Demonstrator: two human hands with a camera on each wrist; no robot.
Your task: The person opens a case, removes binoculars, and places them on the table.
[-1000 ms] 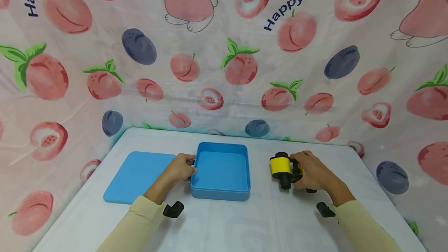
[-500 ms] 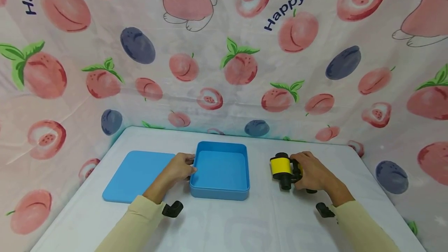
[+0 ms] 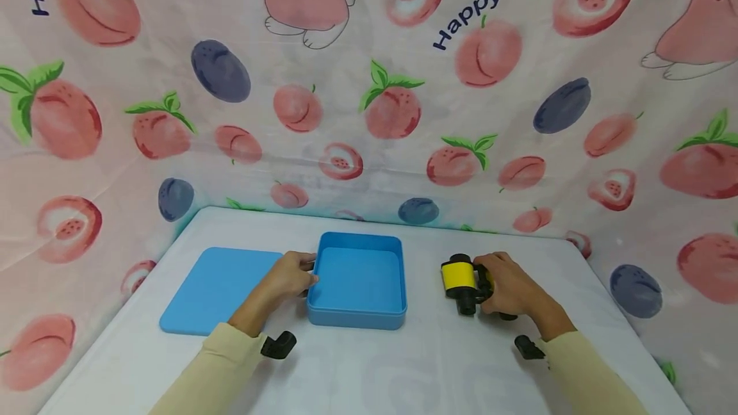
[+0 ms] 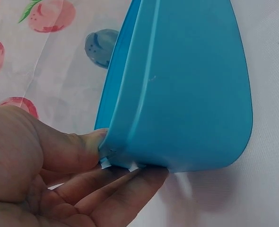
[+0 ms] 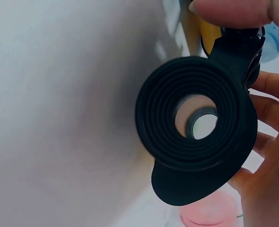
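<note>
An open blue box [image 3: 357, 319] with nothing inside stands near the middle of the white table. My left hand [image 3: 287, 277] pinches its left wall; in the left wrist view the thumb lies at the rim and the fingers press the outer side of the box [image 4: 191, 85]. To the right, my right hand [image 3: 510, 284] grips a pair of yellow and black binoculars [image 3: 459, 276] by the right barrel, much of which the hand covers. In the right wrist view a round black eyecup [image 5: 153, 123] faces the camera, with the thumb and fingers around the barrel.
A flat blue lid [image 3: 213, 287] lies on the table left of the box, partly under the left forearm. The white table [image 3: 426, 364] meets a fruit-print cloth [image 3: 346, 114] at its back and sides. Black camera mounts [image 3: 279, 345] sit at both wrists.
The whole head view has shifted slightly left. Both hands keep their holds, and the box, lid and binoculars stay in the same places on the table.
</note>
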